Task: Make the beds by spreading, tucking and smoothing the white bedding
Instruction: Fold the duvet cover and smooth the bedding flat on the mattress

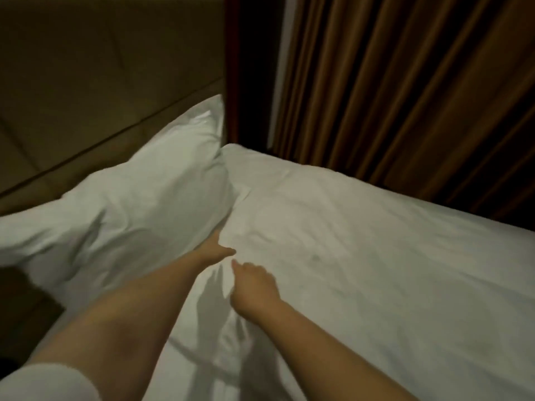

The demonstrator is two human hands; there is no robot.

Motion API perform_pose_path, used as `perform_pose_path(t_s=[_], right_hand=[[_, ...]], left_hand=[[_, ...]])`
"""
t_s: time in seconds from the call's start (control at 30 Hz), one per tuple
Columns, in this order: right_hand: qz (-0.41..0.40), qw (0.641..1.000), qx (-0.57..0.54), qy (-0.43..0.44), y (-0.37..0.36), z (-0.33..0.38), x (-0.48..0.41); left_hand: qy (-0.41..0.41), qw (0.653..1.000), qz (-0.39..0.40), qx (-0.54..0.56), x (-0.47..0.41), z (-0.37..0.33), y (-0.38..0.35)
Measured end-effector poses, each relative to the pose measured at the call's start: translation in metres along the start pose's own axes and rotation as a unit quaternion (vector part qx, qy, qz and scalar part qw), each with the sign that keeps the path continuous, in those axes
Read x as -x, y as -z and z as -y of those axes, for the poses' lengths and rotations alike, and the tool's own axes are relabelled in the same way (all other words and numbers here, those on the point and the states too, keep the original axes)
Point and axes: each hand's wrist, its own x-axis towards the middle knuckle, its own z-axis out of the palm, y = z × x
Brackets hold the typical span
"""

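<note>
The white sheet point(376, 270) took up most of the view, spread over the bed from the lower edge up to the far corner, lightly creased across its middle and more deeply folded near the lower centre. Behind the bed on the right hung a brown pleated curtain point(390, 82), close beside the mattress edge. On the left rose a padded brown headboard point(101, 82), and a plump white pillow point(139, 204) leaned against it, its lower edge resting on the sheet and its far corner pointing up towards the curtain. A dark patch showed beyond the bed at the left edge, too dim to make out. Both bare forearms reached in from the bottom, the left one coming out of a white sleeve point(49, 383). The left hand point(215, 250) lay where pillow met sheet, its fingers running straight along the pillow's lower edge with the tips hidden by the pillow and the thumb spread out to the right, so its grip was wide and held nothing that could be seen. The right hand point(253, 287) sat just beside it, knuckles up on the sheet with the fingers curled down; blur hid whether its grip pinched any cloth, so that could not be told.
</note>
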Motion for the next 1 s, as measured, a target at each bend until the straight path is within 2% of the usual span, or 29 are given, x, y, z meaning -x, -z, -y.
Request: perform_pose_path(t_s=[0.1, 0.27, 0.37, 0.47, 0.57, 0.73, 0.87, 1.0], right_hand=[[-0.016, 0.998, 0.051, -0.018, -0.011, 0.003, 0.009], [-0.061, 0.996, 0.051, -0.045, -0.018, -0.024, 0.061], [-0.113, 0.991, 0.038, -0.062, -0.016, -0.063, 0.113], [-0.159, 0.983, 0.029, -0.089, -0.019, -0.117, 0.183], [-0.185, 0.97, 0.015, -0.156, -0.029, -0.183, 0.262], [-0.174, 0.936, -0.021, -0.305, -0.071, -0.293, 0.386], [-0.158, 0.897, -0.103, -0.399, -0.131, -0.349, 0.454], [-0.119, 0.858, -0.193, -0.461, -0.211, -0.376, 0.503]], left_hand=[[-0.015, 0.999, -0.013, -0.041, 0.028, 0.025, 0.0], [-0.015, 0.994, -0.032, -0.105, 0.077, 0.027, -0.031], [-0.04, 0.977, -0.048, -0.202, 0.115, 0.003, -0.076], [-0.099, 0.955, -0.043, -0.277, 0.165, -0.038, -0.15], [-0.19, 0.924, -0.012, -0.331, 0.219, -0.088, -0.242], [-0.318, 0.867, 0.049, -0.381, 0.303, -0.133, -0.378], [-0.349, 0.808, 0.136, -0.454, 0.345, -0.118, -0.458], [-0.357, 0.746, 0.224, -0.515, 0.361, -0.09, -0.511]])
